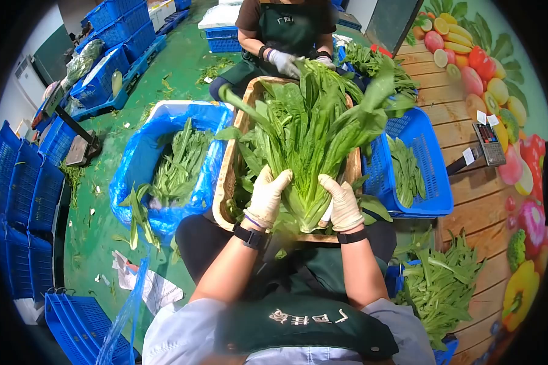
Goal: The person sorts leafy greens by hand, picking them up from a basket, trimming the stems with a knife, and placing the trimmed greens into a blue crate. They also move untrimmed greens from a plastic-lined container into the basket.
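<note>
Two grips on greens [289, 137] at frame centre, by left hand [265, 198] and right hand [343, 204]. Could crush them by squeezing, or spill some past the crate [223, 188] by slackening.

Green floor [94, 249] bearing blue crates [86, 325], scattered leaves [73, 176]

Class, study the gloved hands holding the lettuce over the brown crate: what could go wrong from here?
The lettuce might bend or tear, since the left hand and right hand hold it low while it fans out wide above.

Leaves draped over the near rim of the blue-lined container may slip onto the green floor, where leaf scraps lie.
</note>
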### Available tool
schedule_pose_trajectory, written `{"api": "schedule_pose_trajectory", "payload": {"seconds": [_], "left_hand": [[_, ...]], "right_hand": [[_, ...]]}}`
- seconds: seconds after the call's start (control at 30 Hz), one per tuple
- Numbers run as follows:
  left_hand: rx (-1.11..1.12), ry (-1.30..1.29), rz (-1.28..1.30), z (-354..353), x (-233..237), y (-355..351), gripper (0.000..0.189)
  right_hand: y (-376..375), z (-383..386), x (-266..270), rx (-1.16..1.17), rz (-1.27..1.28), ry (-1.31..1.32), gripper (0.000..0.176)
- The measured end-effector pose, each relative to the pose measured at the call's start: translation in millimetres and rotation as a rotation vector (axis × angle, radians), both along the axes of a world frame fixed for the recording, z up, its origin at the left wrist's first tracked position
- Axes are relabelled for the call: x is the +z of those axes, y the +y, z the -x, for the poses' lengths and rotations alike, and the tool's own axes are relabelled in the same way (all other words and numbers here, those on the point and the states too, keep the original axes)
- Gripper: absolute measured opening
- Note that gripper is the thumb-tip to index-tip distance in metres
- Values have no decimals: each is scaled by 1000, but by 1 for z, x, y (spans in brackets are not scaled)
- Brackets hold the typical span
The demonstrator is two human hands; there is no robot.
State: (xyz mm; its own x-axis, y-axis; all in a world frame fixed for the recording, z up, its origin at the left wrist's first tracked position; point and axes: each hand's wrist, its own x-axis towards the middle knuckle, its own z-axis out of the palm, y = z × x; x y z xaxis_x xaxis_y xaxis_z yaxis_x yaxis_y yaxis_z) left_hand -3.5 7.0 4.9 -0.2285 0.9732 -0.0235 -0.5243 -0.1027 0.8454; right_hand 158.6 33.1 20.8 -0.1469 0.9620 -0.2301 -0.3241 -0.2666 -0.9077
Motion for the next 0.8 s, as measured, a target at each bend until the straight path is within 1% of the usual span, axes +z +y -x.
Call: {"api": "schedule_pose_trajectory", "payload": {"seconds": [0.07,0.1,0.17,0.2,0.23,0.3,0.33,0.37,0.4,0.43,0.47,0.5,0.53,0.57,0.6,0.63,0.7,0.73,0.77,0.8], "left_hand": [[42,-23,-6,-3,1,-1,36],[44,-24,-4,-6,1,-1,36],[159,184,49,-11,1,0,37],[194,213,44,-13,0,0,38],[194,213,46,-12,0,-1,38],[167,142,34,-7,-1,-4,39],[94,83,64,1,-11,-1,52],[94,81,68,0,-20,3,52],[204,276,160,-1,-29,5,63],[312,473,253,-2,-36,7,74],[354,686,273,2,-41,12,103],[355,687,274,4,-46,12,103],[433,909,240,6,-27,5,109],[509,1132,204,6,-9,0,115],[478,1189,223,6,3,-2,117],[477,1190,225,6,5,-5,117],[569,1317,194,6,9,-8,116],[573,1276,176,7,19,-10,90],[574,1277,176,9,16,-9,90],[555,1392,-180,13,10,-9,69]], "right_hand": [[3,-1,-6,22,18,43,42],[3,-1,-8,23,19,41,42],[6,-2,-16,147,-41,-171,46],[14,-2,-41,231,-226,-335,51],[9,2,-35,245,-168,-382,50],[9,-4,-30,275,31,-148,45],[8,-4,-31,274,34,-149,45],[7,-4,-34,243,49,-95,41],[6,-2,-36,211,63,-41,38],[2,0,-34,212,70,-41,38],[-2,4,-29,159,71,-99,37],[-4,7,-26,105,69,-156,35],[-2,9,-40,65,17,-149,34],[-1,12,-47,66,19,-149,34],[-3,15,-52,33,-29,-171,33],[-4,18,-56,0,-78,-194,33],[-4,23,-59,-34,-57,-179,32],[-5,24,-57,-51,-89,-213,31],[-5,25,-56,-67,-120,-247,31],[-5,26,-55,-101,-155,-285,26]]}}
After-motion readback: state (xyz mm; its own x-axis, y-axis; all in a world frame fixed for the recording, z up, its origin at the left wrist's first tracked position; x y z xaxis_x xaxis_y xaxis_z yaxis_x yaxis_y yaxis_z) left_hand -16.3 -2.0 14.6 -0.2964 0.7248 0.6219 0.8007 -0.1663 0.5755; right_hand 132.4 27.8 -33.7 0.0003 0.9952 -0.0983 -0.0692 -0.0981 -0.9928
